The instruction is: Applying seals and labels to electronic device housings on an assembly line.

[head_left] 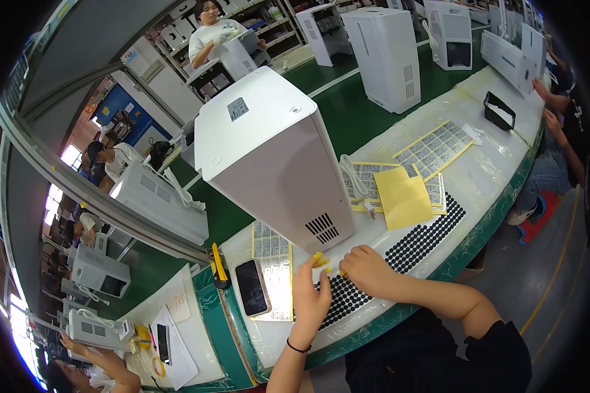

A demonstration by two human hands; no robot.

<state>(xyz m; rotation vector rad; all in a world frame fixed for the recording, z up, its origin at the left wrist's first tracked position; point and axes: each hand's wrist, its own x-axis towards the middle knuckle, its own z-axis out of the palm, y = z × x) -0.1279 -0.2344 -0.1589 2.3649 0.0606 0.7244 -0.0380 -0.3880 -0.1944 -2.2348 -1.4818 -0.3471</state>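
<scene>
My left hand (311, 291) is over the near end of a sheet of black round pads (426, 232), yellow covers on its fingertips and the thumb apart from the fingers. Nothing can be made out between them. Close to its right, my right hand (367, 271) has its fingers curled into a pinch at the same sheet; what they hold is hidden. Just beyond both hands a tall white appliance housing (275, 164) stands on the table, with a slotted vent low on its near side and a grey label on top.
A phone (252, 287) lies left of my hands on a label sheet (280, 262), beside a yellow utility knife (219, 265). Right of the housing are a plugged cord (353, 175), a yellow paper (402, 198) and a black tray (499, 111). More white housings (382, 59) stand beyond; people work around.
</scene>
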